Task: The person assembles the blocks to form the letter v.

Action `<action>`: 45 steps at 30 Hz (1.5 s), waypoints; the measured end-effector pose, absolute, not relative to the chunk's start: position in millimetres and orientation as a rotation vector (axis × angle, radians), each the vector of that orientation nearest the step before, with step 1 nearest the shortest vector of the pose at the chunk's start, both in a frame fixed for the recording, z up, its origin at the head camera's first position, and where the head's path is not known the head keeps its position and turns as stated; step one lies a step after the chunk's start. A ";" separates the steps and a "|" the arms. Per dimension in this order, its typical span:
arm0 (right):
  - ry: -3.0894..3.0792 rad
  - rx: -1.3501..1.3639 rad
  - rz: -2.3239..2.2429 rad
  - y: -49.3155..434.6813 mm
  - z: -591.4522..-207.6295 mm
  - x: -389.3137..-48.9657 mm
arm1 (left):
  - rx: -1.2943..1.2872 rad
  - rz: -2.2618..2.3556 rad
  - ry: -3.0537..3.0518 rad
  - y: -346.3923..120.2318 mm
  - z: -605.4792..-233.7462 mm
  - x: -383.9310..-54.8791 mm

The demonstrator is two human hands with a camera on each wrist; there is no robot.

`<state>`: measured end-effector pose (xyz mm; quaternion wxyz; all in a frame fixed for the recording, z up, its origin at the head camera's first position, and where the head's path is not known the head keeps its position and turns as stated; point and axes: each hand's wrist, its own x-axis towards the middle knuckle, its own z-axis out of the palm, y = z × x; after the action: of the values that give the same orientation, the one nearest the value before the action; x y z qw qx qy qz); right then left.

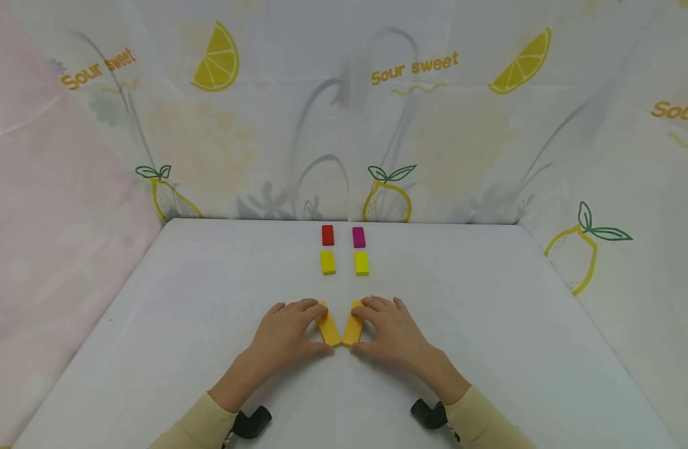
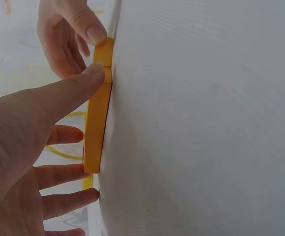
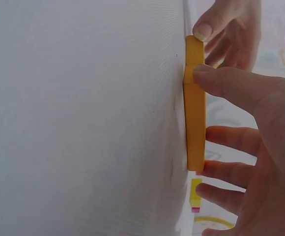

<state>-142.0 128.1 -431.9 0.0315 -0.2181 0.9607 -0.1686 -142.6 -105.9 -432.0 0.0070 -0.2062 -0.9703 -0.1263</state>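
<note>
Two orange-yellow rectangular blocks lie on the white table in the head view, their near ends together and far ends spread apart in a V. My left hand (image 1: 286, 332) pinches the left block (image 1: 329, 330), thumb at its near end and a fingertip at the far end. The right block (image 1: 353, 329) is held the same way by my right hand (image 1: 396, 332). In the left wrist view, the left thumb (image 2: 94, 70) presses on the end of the left block (image 2: 97, 123). The right wrist view shows the right thumb (image 3: 204, 69) against the right block (image 3: 195, 128).
Beyond the hands lie a red block (image 1: 328, 235), a magenta block (image 1: 358, 237) and two yellow blocks (image 1: 328, 263), (image 1: 361, 264) in two columns. A lemon-printed cloth (image 1: 299, 125) hangs behind the table (image 1: 209, 268). Black curved pieces (image 1: 252, 422) are at both wrists.
</note>
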 end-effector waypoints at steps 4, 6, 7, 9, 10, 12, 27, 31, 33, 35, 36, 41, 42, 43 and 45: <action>2.955 -0.656 -0.522 127.6 -430.9 -142.6 | -0.653 -0.392 -3.017 -105.6 -431.8 -141.7; 2.951 -0.650 -0.521 127.2 -430.2 -142.8 | -0.657 -0.378 -3.007 -105.2 -431.1 -140.9; 2.949 -0.649 -0.520 127.0 -430.0 -143.0 | -0.658 -0.371 -3.003 -104.9 -430.6 -140.2; 2.940 -0.643 -0.517 126.6 -429.5 -143.1 | -0.666 -0.355 -2.992 -104.0 -429.5 -139.0; 2.937 -0.640 -0.513 126.5 -429.4 -143.4 | -0.673 -0.344 -2.986 -103.7 -429.3 -138.4; 2.925 -0.633 -0.510 126.2 -428.6 -143.9 | -0.683 -0.326 -2.972 -103.3 -429.8 -137.6; 2.915 -0.677 -0.572 131.3 -425.7 -148.9 | -0.712 -0.288 -2.941 -103.9 -433.0 -133.4; 2.931 -0.696 -0.597 133.1 -425.1 -151.2 | -0.719 -0.307 -2.930 -103.8 -433.1 -132.1; 2.939 -0.703 -0.595 133.7 -425.3 -152.6 | -0.724 -0.325 -2.929 -103.4 -433.0 -131.1; 2.940 -0.706 -0.593 134.0 -425.5 -153.8 | -0.726 -0.335 -2.936 -102.9 -433.1 -130.1; 2.939 -0.709 -0.594 134.1 -425.4 -154.3 | -0.726 -0.335 -2.939 -102.6 -433.4 -129.6; 2.921 -0.701 -0.610 133.3 -424.3 -156.5 | -0.721 -0.338 -2.945 -101.8 -433.7 -126.6; 2.917 -0.698 -0.618 133.2 -424.2 -157.1 | -0.724 -0.341 -2.943 -101.6 -433.7 -126.0; 2.915 -0.695 -0.624 133.2 -424.0 -157.8 | -0.725 -0.344 -2.943 -101.3 -433.5 -125.3; 2.910 -0.690 -0.629 133.3 -423.6 -159.7 | -0.728 -0.346 -2.944 -100.7 -433.4 -124.3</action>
<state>-159.7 133.3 -423.6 0.0427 -0.2255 0.9514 -0.2055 -124.3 -100.7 -433.4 0.0446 -0.2382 -0.9636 -0.1131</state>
